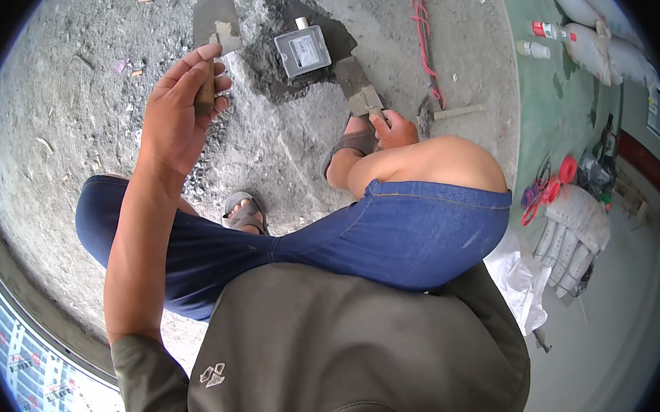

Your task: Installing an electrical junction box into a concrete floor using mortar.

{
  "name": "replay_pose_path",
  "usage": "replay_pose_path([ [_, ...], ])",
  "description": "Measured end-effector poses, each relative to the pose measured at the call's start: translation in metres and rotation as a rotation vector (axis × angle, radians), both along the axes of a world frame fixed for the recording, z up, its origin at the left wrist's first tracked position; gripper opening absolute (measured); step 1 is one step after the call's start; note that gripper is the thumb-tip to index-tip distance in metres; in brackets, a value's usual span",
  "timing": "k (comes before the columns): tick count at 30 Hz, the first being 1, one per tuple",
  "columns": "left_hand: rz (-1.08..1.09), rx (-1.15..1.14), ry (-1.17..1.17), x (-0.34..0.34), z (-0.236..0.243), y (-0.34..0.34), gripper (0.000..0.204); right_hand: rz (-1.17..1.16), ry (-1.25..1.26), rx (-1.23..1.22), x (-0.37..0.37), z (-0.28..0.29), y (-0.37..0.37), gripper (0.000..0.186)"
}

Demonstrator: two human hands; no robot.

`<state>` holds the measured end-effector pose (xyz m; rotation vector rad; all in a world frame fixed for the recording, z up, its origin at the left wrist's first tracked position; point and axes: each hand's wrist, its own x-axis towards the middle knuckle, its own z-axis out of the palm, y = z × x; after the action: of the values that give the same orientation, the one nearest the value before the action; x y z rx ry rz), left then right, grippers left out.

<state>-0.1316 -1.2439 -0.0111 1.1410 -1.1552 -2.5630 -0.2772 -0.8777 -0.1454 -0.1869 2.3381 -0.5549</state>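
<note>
My left hand (174, 113) is raised and closed around the wooden handle (205, 98) of a trowel. The trowel's wide flat blade (212, 15) points away from me, with a patch of mortar near its neck. My right hand (396, 130), beside my right foot, grips a second, narrower trowel (357, 84) smeared with grey mortar. Its tip reaches the edge of a dark wet hollow (276, 89). Set in that hollow is a grey square box (302, 52) with a label inside and a short white pipe stub (301, 23) at its far side.
At right a hammer (453, 111) lies near a pinkish-red cord (423, 39). Farther right, plastic bottles (547, 31) and white sacks (585, 27) stand near a green strip. Stacked white bags (573, 239) lie lower right. My sandalled feet (245, 213) rest on rubble-strewn grey ground.
</note>
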Motion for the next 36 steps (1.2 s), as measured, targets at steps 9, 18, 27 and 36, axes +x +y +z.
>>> replay_pose_path([
  [9, 0.052, -0.023, 0.083, -0.011, 0.027, -0.003, 0.033, 0.042, -0.287, 0.003, -0.046, 0.104, -0.019, 0.034],
  [18, 0.200, 0.097, 0.424, -0.046, 0.084, -0.018, 0.031, 0.109, -0.802, -0.034, -0.028, 0.156, -0.118, 0.033],
  [27, 0.333, 0.168, 0.595, -0.048, 0.114, 0.003, 0.036, 0.128, 0.134, -0.190, 0.117, 0.007, -0.186, 0.039],
  [36, 0.349, -0.067, 0.424, -0.059, 0.109, -0.007, 0.036, 0.110, 0.122, -0.141, 0.086, 0.003, -0.195, 0.044],
])
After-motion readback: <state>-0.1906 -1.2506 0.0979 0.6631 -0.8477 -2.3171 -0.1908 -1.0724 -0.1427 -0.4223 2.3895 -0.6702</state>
